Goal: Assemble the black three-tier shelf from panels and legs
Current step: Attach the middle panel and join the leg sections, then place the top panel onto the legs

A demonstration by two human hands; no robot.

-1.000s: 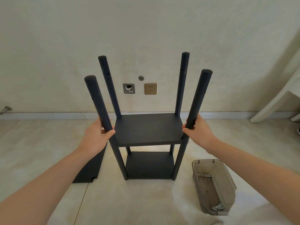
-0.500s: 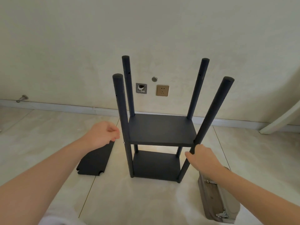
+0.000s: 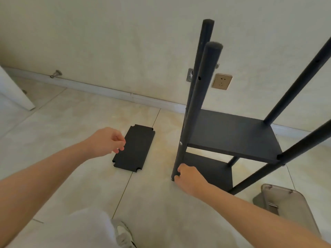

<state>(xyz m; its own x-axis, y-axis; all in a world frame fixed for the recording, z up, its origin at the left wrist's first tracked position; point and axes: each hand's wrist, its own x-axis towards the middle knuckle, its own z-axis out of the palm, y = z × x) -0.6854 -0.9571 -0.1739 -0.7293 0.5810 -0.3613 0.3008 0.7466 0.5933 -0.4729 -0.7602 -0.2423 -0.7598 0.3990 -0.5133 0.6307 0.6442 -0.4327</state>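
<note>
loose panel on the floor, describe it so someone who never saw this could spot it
On the tiled floor in front of the wall stands the half-built black shelf. Left of the leg that the right hand grips, a flat black panel lies just beyond the left hand. Unlike the two fitted ones, it lies loose on the tiles and shows a notch at each corner.

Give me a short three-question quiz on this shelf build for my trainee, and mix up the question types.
1. True or false: the right hand grips the front-left leg low down.
2. How many panels are already fitted?
3. The loose panel lies: A) flat on the floor by the left hand; B) in the grey box; C) leaning on the wall.
Key: 1 true; 2 two; 3 A.
</note>
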